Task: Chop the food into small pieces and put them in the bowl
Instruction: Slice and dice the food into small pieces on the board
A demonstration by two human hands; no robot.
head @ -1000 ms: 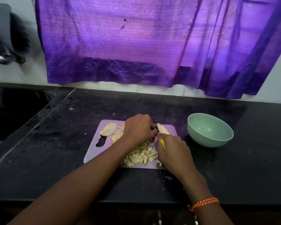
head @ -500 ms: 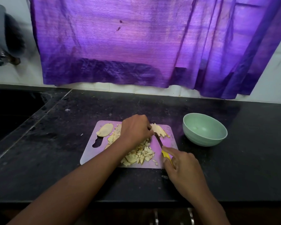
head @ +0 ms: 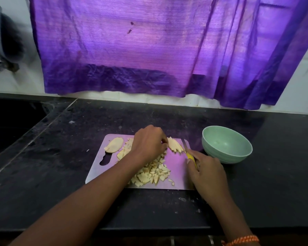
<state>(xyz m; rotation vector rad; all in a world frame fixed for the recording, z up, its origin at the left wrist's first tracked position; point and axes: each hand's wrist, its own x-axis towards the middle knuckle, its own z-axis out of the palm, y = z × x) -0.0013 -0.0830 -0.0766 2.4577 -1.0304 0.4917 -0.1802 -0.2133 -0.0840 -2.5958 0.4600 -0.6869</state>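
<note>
Right hand (head: 207,172) gripping knife (head: 188,153)

Hidden, cropped and blurred parts at the counter

Blurred beyond recognition: dark object (head: 5,43) at the left edge, cut off there. Covered by the left hand (head: 148,142): near ends of the slices (head: 174,145) and the middle of the chopped pieces (head: 153,173). Mostly buried in the right hand (head: 207,172): yellow knife handle (head: 190,157); blade (head: 184,144) thin, faint, contact with the board (head: 178,165) unclear. Cropped at the bottom edge: orange wristband (head: 242,240), both forearms.
</note>
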